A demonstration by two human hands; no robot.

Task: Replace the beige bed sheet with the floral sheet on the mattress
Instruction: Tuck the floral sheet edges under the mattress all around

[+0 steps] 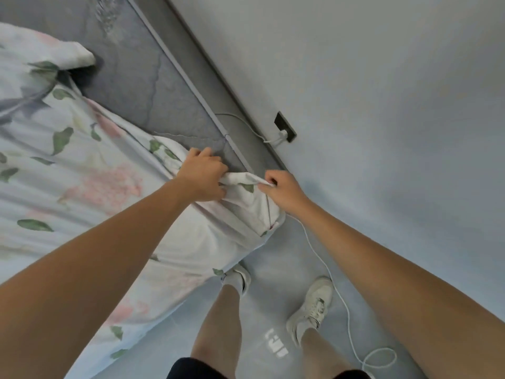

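The floral sheet [90, 170], white with pink flowers and green leaves, lies rumpled over most of the grey mattress [131, 77]. Its corner hangs over the mattress corner nearest me. My left hand [203, 177] grips a fold of the sheet at that corner, fingers curled over the cloth. My right hand [284, 191] pinches the sheet's edge just to the right, pulling it taut between both hands. A strip of bare mattress shows along the wall side. No beige sheet is in view.
A white wall [355, 77] runs close along the mattress's far side, with a dark socket [285, 127] and a white cable [341, 302] trailing across the floor to a coil near my right shoe [311, 305]. My legs stand on the pale floor at the bed's corner.
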